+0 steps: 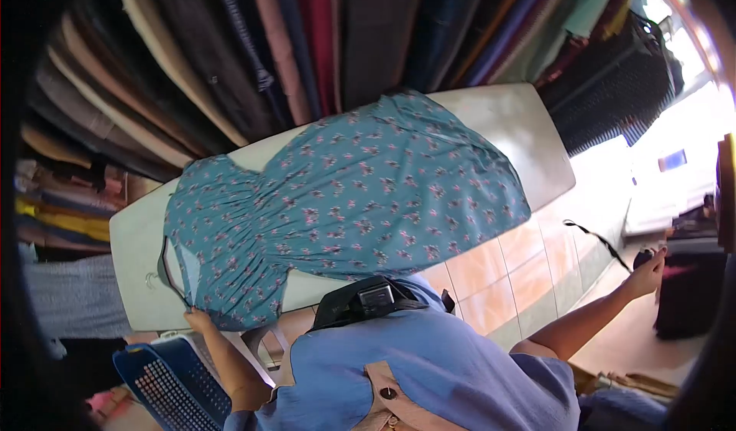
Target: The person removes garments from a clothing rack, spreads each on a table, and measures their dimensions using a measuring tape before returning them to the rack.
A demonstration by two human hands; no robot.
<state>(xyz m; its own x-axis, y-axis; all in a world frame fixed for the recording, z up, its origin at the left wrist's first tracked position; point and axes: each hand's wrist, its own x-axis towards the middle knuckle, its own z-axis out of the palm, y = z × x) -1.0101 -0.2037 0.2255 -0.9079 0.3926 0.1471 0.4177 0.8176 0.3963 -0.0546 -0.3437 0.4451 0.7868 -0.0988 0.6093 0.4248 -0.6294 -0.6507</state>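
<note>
The floral dress is spread across the pale table; at its neckline, the dark hanger is pinched by the closed fingers of the left hand; the right hand is held well apart, fingers curled, grip on the twisted strip unclear.

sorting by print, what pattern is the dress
The dress is teal with small pink flowers, best seen in the head view.
</note>
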